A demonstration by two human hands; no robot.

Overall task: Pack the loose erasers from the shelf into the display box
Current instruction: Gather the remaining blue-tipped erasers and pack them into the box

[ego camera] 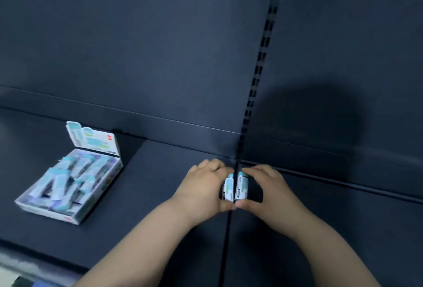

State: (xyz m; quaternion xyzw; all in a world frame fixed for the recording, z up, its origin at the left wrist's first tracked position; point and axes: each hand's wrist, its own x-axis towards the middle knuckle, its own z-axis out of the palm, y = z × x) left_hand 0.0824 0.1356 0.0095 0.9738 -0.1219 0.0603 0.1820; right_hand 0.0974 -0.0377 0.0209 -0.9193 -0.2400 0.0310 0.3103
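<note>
Erasers [235,187] sit squeezed between my left hand [203,186] and right hand [267,190], fingers curled over their far ends and thumbs meeting in front, low on the shelf [160,206]. I'd hold the squeeze even, lift the bunch as one, and carry it left to the display box [68,186], well apart and part filled.

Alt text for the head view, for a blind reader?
Left hand and right hand grip a few erasers between them on a dark shelf. An open display box, holding a jumble of more, sits to the left.
</note>
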